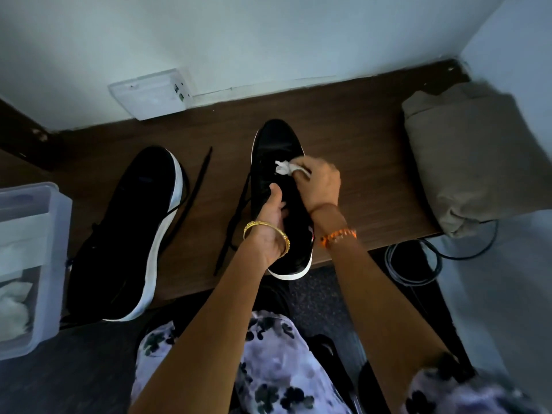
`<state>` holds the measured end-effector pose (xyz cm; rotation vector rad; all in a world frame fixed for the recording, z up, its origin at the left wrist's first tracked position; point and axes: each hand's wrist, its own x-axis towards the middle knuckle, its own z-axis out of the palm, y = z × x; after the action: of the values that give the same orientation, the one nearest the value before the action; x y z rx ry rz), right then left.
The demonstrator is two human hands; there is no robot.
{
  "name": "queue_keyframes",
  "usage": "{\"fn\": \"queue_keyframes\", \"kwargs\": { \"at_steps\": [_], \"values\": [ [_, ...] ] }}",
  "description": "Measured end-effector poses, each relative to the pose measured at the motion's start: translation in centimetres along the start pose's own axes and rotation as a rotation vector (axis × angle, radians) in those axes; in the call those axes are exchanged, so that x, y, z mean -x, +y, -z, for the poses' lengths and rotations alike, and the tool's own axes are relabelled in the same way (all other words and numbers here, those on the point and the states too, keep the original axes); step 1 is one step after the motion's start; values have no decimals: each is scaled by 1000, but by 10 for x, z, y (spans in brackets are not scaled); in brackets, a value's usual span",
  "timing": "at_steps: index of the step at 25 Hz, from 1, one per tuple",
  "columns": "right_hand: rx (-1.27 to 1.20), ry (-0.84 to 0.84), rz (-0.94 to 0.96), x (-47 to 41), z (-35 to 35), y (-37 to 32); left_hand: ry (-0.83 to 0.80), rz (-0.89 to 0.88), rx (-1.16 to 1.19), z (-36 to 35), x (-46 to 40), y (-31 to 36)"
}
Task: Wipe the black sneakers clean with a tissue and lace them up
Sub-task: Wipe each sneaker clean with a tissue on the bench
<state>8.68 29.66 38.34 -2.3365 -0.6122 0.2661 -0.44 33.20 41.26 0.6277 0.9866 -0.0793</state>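
On the brown wooden worktop (343, 121), her left hand (273, 222) grips the black white-soled sneaker (277, 150) while the right hand (319, 183) pinches a crumpled white tissue (285, 167) against its upper. The second black sneaker (128, 222) lies left, beside a clear plastic box (56, 264) holding white wadding (13, 306).

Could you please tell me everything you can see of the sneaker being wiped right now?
The black sneaker has a dark upper and a white sole edge. It sits upright on the brown table, toe toward the wall, heel over the near edge. The left hand grips its side; the right hand presses a white tissue onto its top. Black laces trail loosely beside it.
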Motion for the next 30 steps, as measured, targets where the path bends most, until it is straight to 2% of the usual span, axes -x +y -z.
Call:
{"fn": "queue_keyframes", "kwargs": {
  "at_steps": [3, 7, 9, 12, 15, 19, 22, 27, 30],
  "values": [
    [-113, -32, -45, 43, 16, 6, 10, -25, 19, -5, 7, 0],
    [-209, -16, -65, 75, 33, 1, 166, -15, 46, -14, 20, -1],
    [-273, 8, -84, 72, 32, -8, 152, -14, 238, -15, 30, 1],
    [-167, -44, 76, 54, 22, -28, 77, -73, 493, -8, 34, 0],
    [-7, -93, 173, 22, 6, -36, 47, -82, 455, 2, 26, -10],
    [77, -146, 47, -22, -5, -37, -11, -77, 441, 5, 20, -14],
    [93, -237, 74, -6, 11, -39, -42, -86, 465, 6, 18, -16],
    [24, -193, 188, 59, 36, -36, -57, -88, 440, 5, 20, -18],
    [55, -197, 189, 41, 26, -42, -54, -103, 412, 5, 18, -18]
  ]
}}
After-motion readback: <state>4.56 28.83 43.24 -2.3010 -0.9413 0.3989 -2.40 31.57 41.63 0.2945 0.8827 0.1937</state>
